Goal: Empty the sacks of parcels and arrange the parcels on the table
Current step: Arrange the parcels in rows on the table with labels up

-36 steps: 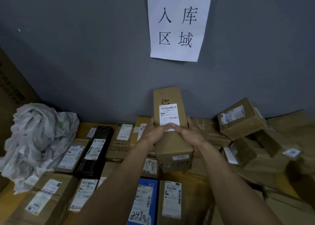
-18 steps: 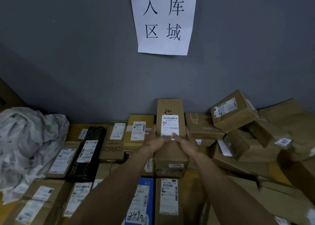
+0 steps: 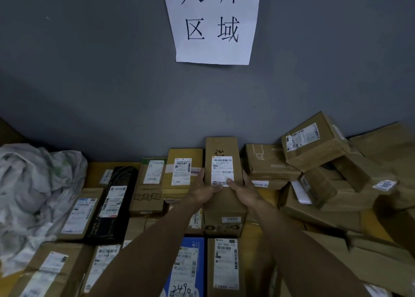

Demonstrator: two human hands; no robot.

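A long brown cardboard parcel (image 3: 221, 149) with a white shipping label lies lengthwise against the grey wall, in the back row of parcels on the wooden table (image 3: 96, 173). My left hand (image 3: 203, 190) grips its left side, thumb on the label's lower edge. My right hand (image 3: 243, 190) grips its right side the same way. A crumpled white sack (image 3: 33, 195) lies at the left end of the table. Rows of labelled boxes surround the held parcel, among them a yellow-brown box (image 3: 184, 170) just to its left and a blue parcel (image 3: 186, 267) marked 2490 in front.
A loose, tilted heap of brown boxes (image 3: 314, 144) is piled at the right against the wall. A black parcel (image 3: 116, 202) lies left of centre. A white paper sign (image 3: 213, 22) with characters hangs on the wall above. Flattened cardboard (image 3: 370, 263) sits at the lower right.
Both hands have lowered the long parcel from an upright tilt and pushed it back towards the wall, into the row beside the yellow-brown box. The view has dropped slightly.
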